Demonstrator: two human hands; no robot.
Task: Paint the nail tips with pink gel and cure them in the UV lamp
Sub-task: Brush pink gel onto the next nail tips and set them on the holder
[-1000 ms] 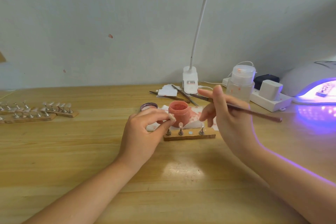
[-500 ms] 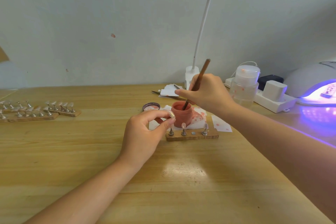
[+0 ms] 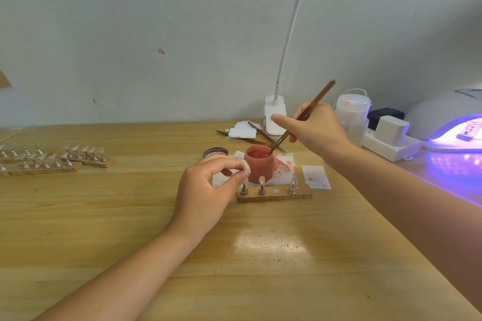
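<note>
Dipping the thin brown wooden-handled brush (image 3: 303, 118) into the small round pot of pink gel (image 3: 258, 163), I have my right hand (image 3: 317, 130) closed around the handle low down, pen-fashion, with the bristle end inside the pot's mouth at the middle of the counter (image 3: 130, 216). My left hand (image 3: 206, 191) sits just left of the pot, its grip narrow, thumb and forefinger pinched on one small pale nail tip (image 3: 245, 165) on its stand. Just near of the pot lies the short wooden strip holder (image 3: 273, 195) with metal pegs, one carrying a pale tip and one socket bare. I judge the tip light, thin and slick, so it wants holding by its peg or edges, never the face to be painted; too hard a pinch could flick it away. The gel looks thick and should cling to the bristles, so a light load seems wise. At the far right the white domed UV lamp (image 3: 438, 117) glows violet, with something already inside, well apart from the pot.
</note>
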